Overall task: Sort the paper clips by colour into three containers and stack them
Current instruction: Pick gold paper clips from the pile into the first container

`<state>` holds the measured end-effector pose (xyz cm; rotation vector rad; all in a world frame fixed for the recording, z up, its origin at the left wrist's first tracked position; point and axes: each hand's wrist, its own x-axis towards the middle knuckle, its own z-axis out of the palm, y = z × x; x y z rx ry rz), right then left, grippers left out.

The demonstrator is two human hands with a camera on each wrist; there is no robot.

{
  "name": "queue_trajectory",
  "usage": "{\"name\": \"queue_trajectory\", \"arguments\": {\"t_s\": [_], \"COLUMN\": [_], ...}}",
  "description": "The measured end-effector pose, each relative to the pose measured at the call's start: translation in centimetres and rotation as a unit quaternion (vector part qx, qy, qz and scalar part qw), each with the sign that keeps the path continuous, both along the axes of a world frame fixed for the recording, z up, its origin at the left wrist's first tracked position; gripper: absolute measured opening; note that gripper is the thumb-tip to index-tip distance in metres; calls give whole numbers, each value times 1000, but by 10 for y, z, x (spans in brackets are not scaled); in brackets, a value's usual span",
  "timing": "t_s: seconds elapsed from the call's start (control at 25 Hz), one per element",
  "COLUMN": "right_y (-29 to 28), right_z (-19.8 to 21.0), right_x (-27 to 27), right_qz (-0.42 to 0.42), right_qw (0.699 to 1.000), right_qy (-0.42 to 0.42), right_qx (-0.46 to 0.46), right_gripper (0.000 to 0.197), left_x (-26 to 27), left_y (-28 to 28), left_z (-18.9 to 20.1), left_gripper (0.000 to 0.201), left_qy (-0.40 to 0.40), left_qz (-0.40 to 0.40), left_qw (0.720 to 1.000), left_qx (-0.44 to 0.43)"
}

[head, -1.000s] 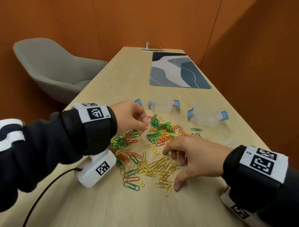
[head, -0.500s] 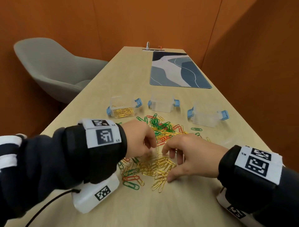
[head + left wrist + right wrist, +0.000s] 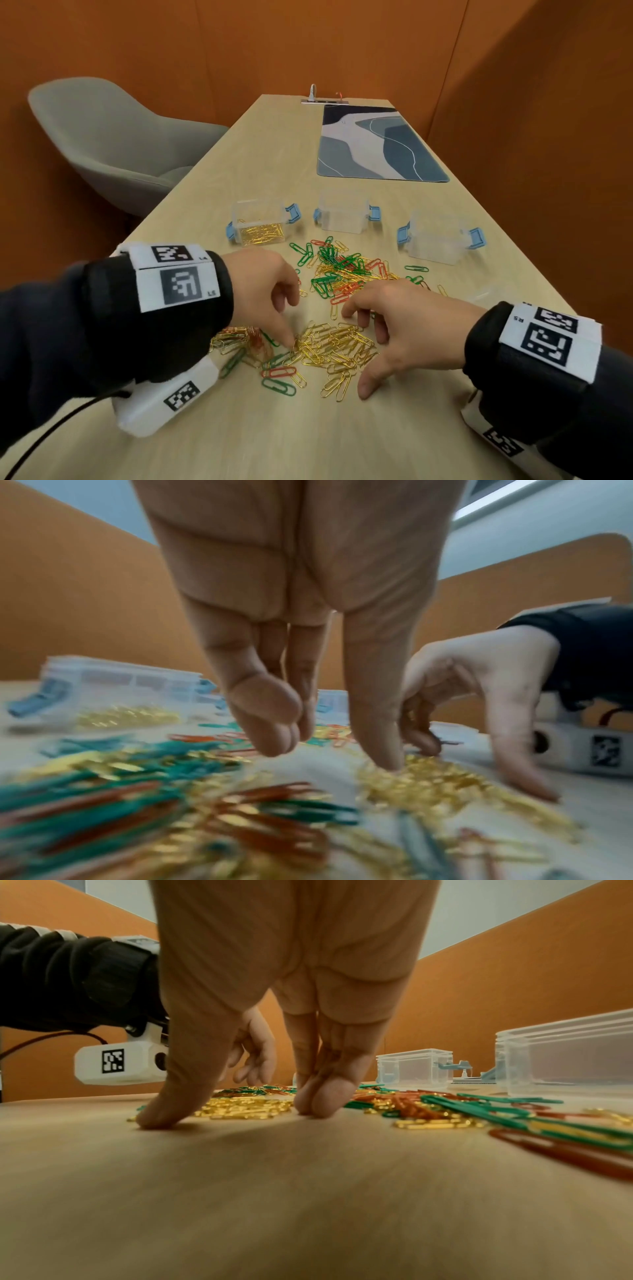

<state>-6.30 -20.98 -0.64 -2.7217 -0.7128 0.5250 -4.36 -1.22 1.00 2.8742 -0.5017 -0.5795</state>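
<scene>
Raking inward, my left hand (image 3: 260, 291) has come back from the left container (image 3: 258, 222), which now shows gold clips, and meets my right hand (image 3: 404, 329) around the gold pile (image 3: 337, 346). Both hands are spread, fingertips on the table, gripping nothing; another gold scoop looks next.

Gold, green and red paper clips (image 3: 337, 274) lie on a pale wood table (image 3: 274, 438), near blue-latched clear containers (image 3: 344, 216).

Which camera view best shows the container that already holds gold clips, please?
The head view: the left container stands whole, gold clips on its floor. The left wrist view shows it blurred. In the right wrist view I cannot tell it apart.
</scene>
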Motion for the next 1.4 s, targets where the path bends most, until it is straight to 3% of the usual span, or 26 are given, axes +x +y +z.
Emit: {"name": "queue_trajectory", "arguments": {"t_s": [0.08, 0.2, 0.36, 0.44, 0.52, 0.72, 0.88, 1.0, 1.08, 1.16, 1.28, 1.4], "right_y": [2, 1, 0, 5, 9, 10, 9, 7, 5, 3, 4, 8], "right_z": [-1, -1, 0, 1, 2, 1, 0, 0, 1, 1, 2, 3], "right_x": [1, 1, 1, 2, 3, 2, 2, 4, 5, 6, 6, 5], "right_qz": [8, 2, 14, 42, 57, 36, 29, 14, -3, -19, -45, -36], "right_qw": [1000, 1000, 999, 999, 998, 999, 1000, 1000, 998, 995, 985, 972], "right_qy": [-2, -8, -28, -27, -29, -22, -11, -12, -27, -43, -72, -101], "right_qx": [1, 7, 10, -7, -12, 6, 3, 25, 54, 88, 149, 207], "right_gripper": [69, 57, 84, 82, 59, 18, 12, 14, 14, 15, 13, 10], "left_x": [-9, -14, -15, -22, -23, -17, -12, -1, 5, 9, 9, 8], "left_y": [-17, -36, -33, -36, -43, -46, -39, -29, -20, -14, -13, -23], "left_z": [-3, -7, -6, -13, -19, -14, -15, -17, -17, -15, -12, -14], "left_gripper": [55, 59, 90, 96, 86, 34, 21, 11, 10, 15, 18, 27], "left_qy": [33, 15, 18, 22, 6, -25, -10, 77, 178, 279, 346, 384], "left_qz": [-15, -34, 5, -9, -22, -51, -65, 13, 99, 181, 281, 305], "left_qw": [999, 999, 999, 997, 997, 998, 998, 992, 955, 885, 791, 752], "left_qx": [21, 32, 44, 78, 67, 23, -13, -100, -215, -326, -418, -441]}}
